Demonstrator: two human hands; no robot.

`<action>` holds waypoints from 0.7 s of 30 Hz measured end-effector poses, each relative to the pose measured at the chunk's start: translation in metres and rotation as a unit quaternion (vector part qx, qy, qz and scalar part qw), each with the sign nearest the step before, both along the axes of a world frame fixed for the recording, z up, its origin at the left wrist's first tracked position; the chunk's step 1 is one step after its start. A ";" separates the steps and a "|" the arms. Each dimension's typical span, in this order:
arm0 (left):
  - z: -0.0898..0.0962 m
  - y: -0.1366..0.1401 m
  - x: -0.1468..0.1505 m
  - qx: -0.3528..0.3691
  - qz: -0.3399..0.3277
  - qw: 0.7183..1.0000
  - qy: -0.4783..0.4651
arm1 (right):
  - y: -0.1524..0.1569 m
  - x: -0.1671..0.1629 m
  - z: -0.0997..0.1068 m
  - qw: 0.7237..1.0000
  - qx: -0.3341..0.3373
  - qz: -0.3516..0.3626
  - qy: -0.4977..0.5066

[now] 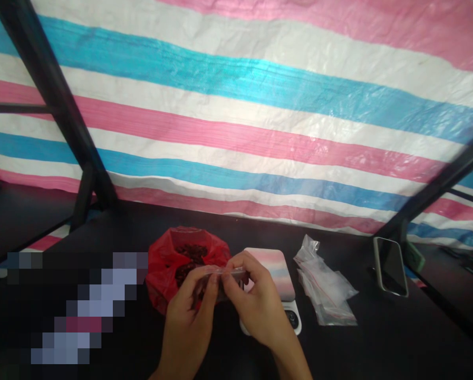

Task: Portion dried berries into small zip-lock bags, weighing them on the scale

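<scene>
My left hand (192, 306) and my right hand (254, 298) meet in front of me, thumbs and fingers closed along the top edge of a small clear zip bag (225, 273). My fingers hide most of the bag, and I cannot tell how much is in it. Just behind my left hand sits an open red plastic bag (161, 269) with dark reddish-brown pieces (192, 252) in it. A white digital scale (273, 274) stands behind my right hand, partly covered by it; its platform reflects the striped sheet.
Several clear zip bags (327, 295) lie in a pile right of the scale. Farther right, a phone (391, 266) leans upright on the black table (141, 216). Black metal posts (58, 100) rise at both sides, before a striped plastic sheet (236, 132). A blurred-out patch covers the left.
</scene>
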State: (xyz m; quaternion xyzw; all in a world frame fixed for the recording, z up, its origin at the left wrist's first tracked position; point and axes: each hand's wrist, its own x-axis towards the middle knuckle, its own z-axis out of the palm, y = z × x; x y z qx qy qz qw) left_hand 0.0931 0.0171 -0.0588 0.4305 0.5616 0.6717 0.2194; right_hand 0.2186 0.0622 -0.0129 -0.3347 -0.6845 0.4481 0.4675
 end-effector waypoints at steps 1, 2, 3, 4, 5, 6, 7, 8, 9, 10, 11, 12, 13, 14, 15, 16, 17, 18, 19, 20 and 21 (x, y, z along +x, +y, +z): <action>0.000 0.000 0.000 0.000 -0.001 1.000 0.003 | 0.000 0.001 0.000 1.000 -0.002 0.004 -0.002; -0.001 0.000 0.000 0.000 -0.005 1.000 0.007 | 0.000 0.002 0.000 1.000 -0.002 0.007 -0.003; 0.000 0.001 0.001 0.002 -0.009 1.000 0.012 | 0.000 0.004 -0.001 1.000 -0.001 0.007 -0.003; 0.000 0.001 0.002 0.006 -0.014 1.000 0.018 | 0.000 0.005 -0.002 1.000 0.000 0.005 -0.001; 0.001 0.001 0.003 0.010 -0.019 0.999 0.025 | 0.000 0.006 -0.003 1.000 0.001 0.002 0.002; 0.002 0.001 0.004 0.016 -0.022 0.999 0.034 | 0.001 0.007 -0.004 1.000 0.000 -0.001 0.006; 0.003 0.001 0.005 0.020 -0.023 0.998 0.046 | 0.001 0.009 -0.006 1.000 -0.002 -0.006 0.011; 0.004 0.001 0.006 0.023 -0.024 0.998 0.058 | 0.002 0.010 -0.007 1.000 -0.005 -0.009 0.015; 0.004 0.001 0.007 0.023 -0.023 0.997 0.068 | 0.002 0.012 -0.008 1.000 -0.011 -0.012 0.018; 0.005 0.001 0.009 0.021 -0.021 0.997 0.076 | 0.003 0.013 -0.009 1.000 -0.018 -0.013 0.020; 0.005 0.001 0.010 0.019 -0.019 0.996 0.081 | 0.003 0.015 -0.009 0.999 -0.028 -0.011 0.020; 0.006 0.001 0.011 0.017 -0.017 0.996 0.082 | 0.004 0.017 -0.009 0.999 -0.039 -0.007 0.019; 0.006 0.002 0.012 0.014 -0.015 0.997 0.079 | 0.004 0.019 -0.008 0.999 -0.052 -0.002 0.015; 0.006 0.002 0.012 0.011 -0.014 0.997 0.073 | 0.005 0.021 -0.007 0.998 -0.064 0.004 0.011; 0.006 0.003 0.013 0.008 -0.013 0.998 0.066 | 0.005 0.022 -0.006 0.997 -0.076 0.011 0.007; 0.007 0.004 0.014 0.004 -0.012 0.998 0.059 | 0.005 0.024 -0.005 0.996 -0.088 0.018 0.006; 0.007 0.004 0.015 0.001 -0.012 0.999 0.053 | 0.005 0.025 -0.004 0.995 -0.098 0.024 0.006; 0.007 0.005 0.016 -0.002 -0.011 0.999 0.048 | 0.005 0.026 -0.003 0.993 -0.110 0.028 0.009; 0.007 0.005 0.017 -0.005 -0.010 0.999 0.044 | 0.005 0.027 -0.003 0.992 -0.124 0.031 0.010; 0.006 0.005 0.018 -0.008 -0.007 0.999 0.042 | 0.005 0.027 -0.003 0.990 -0.137 0.031 0.011; 0.006 0.005 0.018 -0.012 -0.004 0.999 0.042 | 0.005 0.028 -0.003 0.988 -0.149 0.029 0.010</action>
